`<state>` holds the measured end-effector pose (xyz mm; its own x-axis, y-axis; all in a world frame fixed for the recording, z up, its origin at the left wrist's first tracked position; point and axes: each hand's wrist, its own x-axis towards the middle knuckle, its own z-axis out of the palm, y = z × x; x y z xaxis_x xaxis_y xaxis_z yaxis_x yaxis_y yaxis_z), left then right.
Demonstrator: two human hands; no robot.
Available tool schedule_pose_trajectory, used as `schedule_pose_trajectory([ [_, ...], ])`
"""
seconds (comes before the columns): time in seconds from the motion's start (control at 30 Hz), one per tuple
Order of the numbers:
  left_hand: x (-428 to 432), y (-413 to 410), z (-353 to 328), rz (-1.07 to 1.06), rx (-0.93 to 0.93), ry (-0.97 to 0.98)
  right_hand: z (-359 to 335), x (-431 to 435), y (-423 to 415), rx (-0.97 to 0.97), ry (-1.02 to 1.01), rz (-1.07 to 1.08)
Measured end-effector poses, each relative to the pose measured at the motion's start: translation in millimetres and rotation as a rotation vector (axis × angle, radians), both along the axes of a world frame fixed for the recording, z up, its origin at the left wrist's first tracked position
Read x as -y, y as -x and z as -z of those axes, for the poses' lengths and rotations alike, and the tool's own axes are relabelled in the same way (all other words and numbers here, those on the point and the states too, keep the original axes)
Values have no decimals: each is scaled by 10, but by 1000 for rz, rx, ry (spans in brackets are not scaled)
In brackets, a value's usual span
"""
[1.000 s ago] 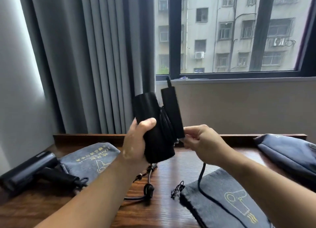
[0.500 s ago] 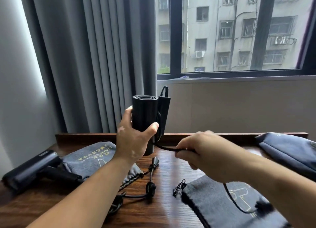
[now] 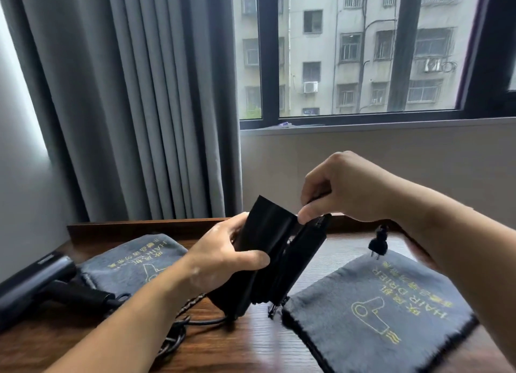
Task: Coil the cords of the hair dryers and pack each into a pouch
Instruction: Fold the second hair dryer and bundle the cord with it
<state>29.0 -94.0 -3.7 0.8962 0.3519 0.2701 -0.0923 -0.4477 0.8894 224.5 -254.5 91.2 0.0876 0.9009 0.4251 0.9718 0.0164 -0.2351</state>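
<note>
Wooden table bears pouch printed HAIR DRIER.

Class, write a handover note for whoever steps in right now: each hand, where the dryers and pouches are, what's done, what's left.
Left hand grips the folded black hair dryer above the table. Right hand pinches its cord by the handle's top; the plug dangles free.
Second hair dryer lies far left beside one flat grey pouch; another pouch lies flat at right.
Done: cord looks mostly wound.
Left: tuck the plug end, pouch this dryer, then coil and pouch the second.
</note>
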Motion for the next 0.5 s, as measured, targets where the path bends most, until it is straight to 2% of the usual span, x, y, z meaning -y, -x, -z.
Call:
schedule_pose_trajectory([
  [0.17,0,37,59,228,18,207,149,-51,-229,-182,45,-35],
  [0.27,14,-29,99,279,113,322,356,-125,-272,-325,-9,-61],
  [0.4,124,-68,56,248,305,579,681,-220,-176,-544,-100,-112],
  [0.5,208,-182,-37,89,474,829,920,-266,-31,-634,-98,-73],
])
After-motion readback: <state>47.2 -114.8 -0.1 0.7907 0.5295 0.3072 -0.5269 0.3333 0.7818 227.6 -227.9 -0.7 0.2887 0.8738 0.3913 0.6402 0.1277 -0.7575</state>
